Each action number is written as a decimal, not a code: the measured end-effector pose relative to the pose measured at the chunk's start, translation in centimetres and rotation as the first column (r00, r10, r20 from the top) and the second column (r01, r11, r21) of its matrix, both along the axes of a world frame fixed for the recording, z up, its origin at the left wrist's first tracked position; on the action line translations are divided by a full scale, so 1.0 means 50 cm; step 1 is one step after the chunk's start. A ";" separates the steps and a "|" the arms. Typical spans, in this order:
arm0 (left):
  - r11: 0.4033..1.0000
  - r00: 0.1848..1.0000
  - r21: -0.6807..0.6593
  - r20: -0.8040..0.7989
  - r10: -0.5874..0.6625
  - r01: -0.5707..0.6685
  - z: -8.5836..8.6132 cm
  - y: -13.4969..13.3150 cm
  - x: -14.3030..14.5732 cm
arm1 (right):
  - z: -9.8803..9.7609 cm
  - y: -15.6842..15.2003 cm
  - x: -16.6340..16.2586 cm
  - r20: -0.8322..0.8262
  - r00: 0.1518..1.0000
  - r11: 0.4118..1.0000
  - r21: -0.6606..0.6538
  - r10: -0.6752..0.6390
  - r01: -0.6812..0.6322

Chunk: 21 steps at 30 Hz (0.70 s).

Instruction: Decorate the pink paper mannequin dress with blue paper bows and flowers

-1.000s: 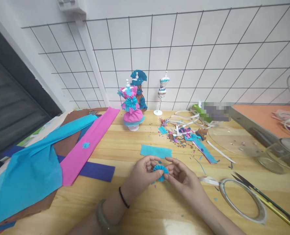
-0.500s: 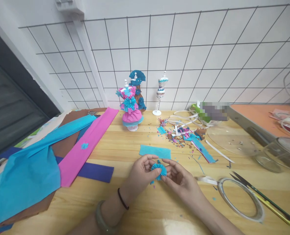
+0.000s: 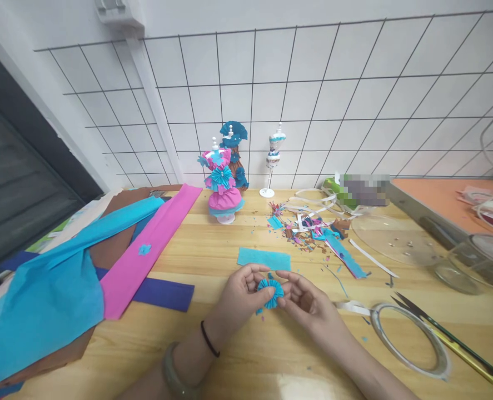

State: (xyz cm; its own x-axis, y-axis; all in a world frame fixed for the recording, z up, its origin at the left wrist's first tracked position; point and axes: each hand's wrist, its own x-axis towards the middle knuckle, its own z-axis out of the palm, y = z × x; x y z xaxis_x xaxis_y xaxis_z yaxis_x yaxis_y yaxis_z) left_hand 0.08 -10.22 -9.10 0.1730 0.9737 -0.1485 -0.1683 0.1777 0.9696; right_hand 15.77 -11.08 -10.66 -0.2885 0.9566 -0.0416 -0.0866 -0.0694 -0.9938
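Between my two hands, just above the wooden table, is a small round rosette of pleated blue crepe paper [image 3: 276, 293]. My left hand [image 3: 248, 291] is closed on it, the thumb pressed across its pleats. On the other side, my right hand [image 3: 307, 303] pinches the rosette's right edge with thumb and fingers. Right behind the fingers lies a flat blue crepe paper strip [image 3: 263, 258]. Tiny blue and pink scraps lie under the rosette.
Folded crepe paper sheets [image 3: 58, 300] cover the left side. Small dress forms in paper dresses [image 3: 225, 199] and a barer one [image 3: 273, 150] stand at the back. Paper scraps [image 3: 300, 228], a tape roll [image 3: 408, 341], scissors [image 3: 442, 328] and a clear container [image 3: 483, 258] lie rightward.
Almost nothing differs. The rosette has turned very slightly in my fingers, and the view has shifted a little; both hands keep their hold.
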 end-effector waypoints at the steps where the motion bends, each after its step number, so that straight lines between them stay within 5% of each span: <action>1: 1.000 1.000 0.001 0.003 0.006 -0.006 0.001 0.000 0.000 | -0.001 0.000 -0.001 -0.002 1.000 1.000 -0.004 0.013 -0.013; 21: 0.996 0.992 0.020 0.088 -0.089 0.088 -0.009 -0.003 -0.001 | 0.027 -0.001 0.005 0.023 0.996 0.996 -0.022 -0.084 0.084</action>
State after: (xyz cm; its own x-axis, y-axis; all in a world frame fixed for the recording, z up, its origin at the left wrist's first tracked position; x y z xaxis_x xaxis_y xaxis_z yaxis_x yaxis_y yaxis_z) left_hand 0.04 -10.37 -9.57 0.2704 0.9561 -0.1134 -0.2382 0.1806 0.9543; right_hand 16.01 -11.13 -9.33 -0.2059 0.9761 -0.0692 -0.0717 -0.0855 -0.9938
